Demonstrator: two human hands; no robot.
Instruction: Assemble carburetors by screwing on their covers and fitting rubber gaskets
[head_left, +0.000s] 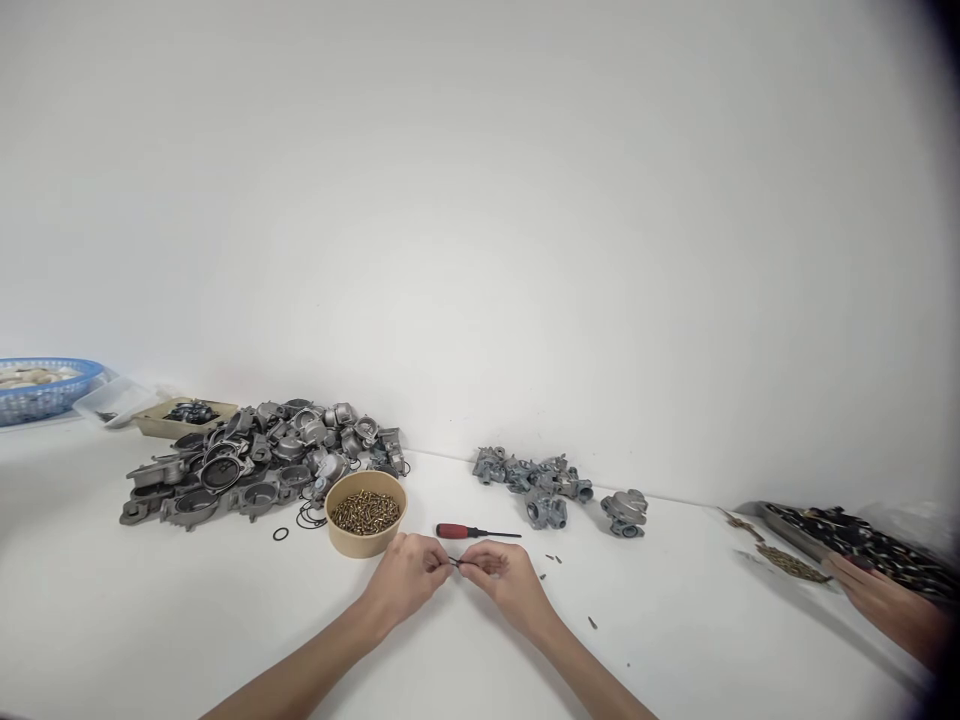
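Observation:
Both hands meet over the white table, pinching a small dark piece [454, 562] between them, too small to make out clearly. My left hand [411, 576] has its fingers closed on one end, just in front of a round tan tub [360, 546] of brass-coloured screws. From the other side my right hand [504, 580] pinches the same piece. Behind the hands lies a screwdriver [454, 531] with a red handle, its dark shaft pointing right. A black rubber ring [280, 534] rests left of the tub, and more thin rings lie beside it.
Grey metal housings [259, 495] are heaped at the left, before a tan tray [161, 426] and a blue basket [51, 405]. Smaller castings [546, 508] and an assembled one [626, 512] stand right of centre. Another person's hand [874, 590] is beside a tray of black parts [795, 530].

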